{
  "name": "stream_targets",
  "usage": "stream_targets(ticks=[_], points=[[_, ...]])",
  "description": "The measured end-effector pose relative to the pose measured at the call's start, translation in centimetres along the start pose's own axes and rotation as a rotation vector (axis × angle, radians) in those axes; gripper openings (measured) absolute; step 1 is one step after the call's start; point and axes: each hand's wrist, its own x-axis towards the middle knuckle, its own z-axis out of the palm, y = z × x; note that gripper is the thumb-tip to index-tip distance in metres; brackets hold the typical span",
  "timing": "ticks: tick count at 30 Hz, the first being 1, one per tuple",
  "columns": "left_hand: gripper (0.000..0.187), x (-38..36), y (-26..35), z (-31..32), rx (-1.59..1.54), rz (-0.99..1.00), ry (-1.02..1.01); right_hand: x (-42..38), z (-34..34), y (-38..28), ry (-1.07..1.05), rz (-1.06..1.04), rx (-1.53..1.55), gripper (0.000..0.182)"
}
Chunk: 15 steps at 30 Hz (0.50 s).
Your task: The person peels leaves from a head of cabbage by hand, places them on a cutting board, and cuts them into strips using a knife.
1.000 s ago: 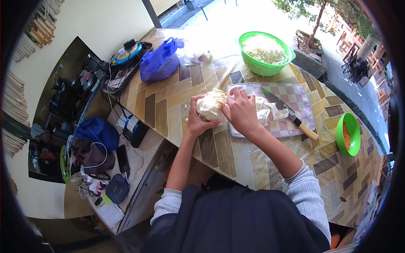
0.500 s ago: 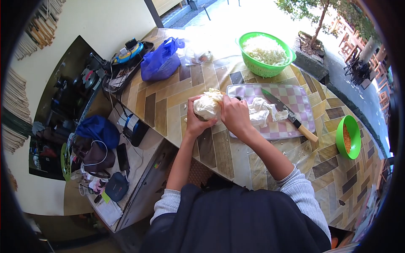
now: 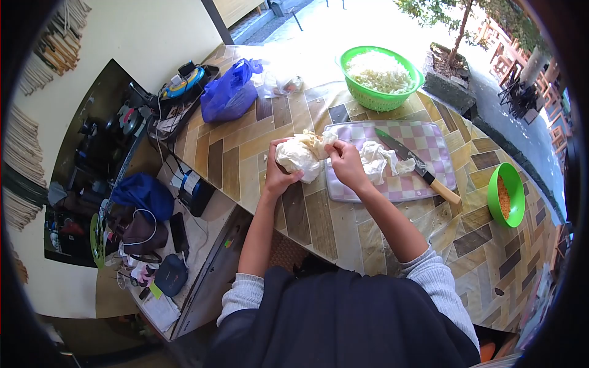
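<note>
Cupping cabbage [image 3: 299,157] in left hand [image 3: 276,174], curving fingers round left side and laying thumb along near side. Hiding some fingertips behind cabbage, so not telling how far they are spreading. Pinching leaf [image 3: 329,140] between thumb and fingers of right hand [image 3: 347,167], curling remaining fingers in close. Holding cabbage just above or on table [image 3: 245,138], not telling which, near front edge and just left of board [image 3: 423,136]. Looking nearly round, so not reading a sure long axis on cabbage; pointing ragged, yellowish end away from body and slightly right, toward right hand. Counting leaf in, stretching longest from near left to far right. Touching cabbage with leaf at ragged end, not telling whether joining or only resting. Reaching right hand over left part of board. Seeing peelings [image 3: 378,162] heaping on board, just right of right hand. Seeing knife [image 3: 417,165] lying right of peelings, pointing tip away and left, pointing handle near and right, running long axis diagonally across board. Seeing basket [image 3: 378,102] standing beyond board, holding pale shreds [image 3: 378,71]. Seeing bowl [image 3: 519,200] sitting right of board, tilting in view, holding orange stuff [image 3: 503,196]. Seeing blue bag [image 3: 228,97] slumping at far left of table, clear bag [image 3: 277,84] lying just right of blue bag.
</note>
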Motion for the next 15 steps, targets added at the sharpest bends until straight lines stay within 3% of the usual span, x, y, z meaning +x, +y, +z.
stream_targets(ticks=[1, 3, 5, 8, 11, 12, 15], points=[[0.084, 0.0, -0.1, -0.2, -0.013, 0.0, -0.002, -0.1, -0.3, 0.1, 0.012, 0.025, 0.047, 0.024], [0.084, 0.0, -0.5, -0.9, -0.064, -0.027, 0.019, 0.6, -3.3, -1.2, 0.186, 0.457, 0.645, 0.025], [0.085, 0.0, -0.9, -1.9, -0.141, -0.079, 0.056, 1.0, -8.0, -1.7, 0.083, 0.269, 0.424, 0.029], [0.086, 0.8, -1.1, -2.1, -0.185, -0.117, -0.014, 0.9, -11.6, -2.6, 0.046, -0.011, -0.165, 0.025], [0.09, 2.4, -0.3, -1.2, -0.356, -0.147, -0.091, 0.2, -13.0, -2.3, 0.094, -0.138, -0.812, 0.022], [0.09, 2.9, -0.3, -1.1, -0.431, -0.164, -0.1, 0.0, -13.0, -2.0, 0.053, -0.005, -0.839, 0.028], [0.09, 4.8, -0.7, -1.7, -0.464, -0.175, -0.168, -1.3, -13.5, -0.8, 0.034, -0.041, -0.898, 0.036]])
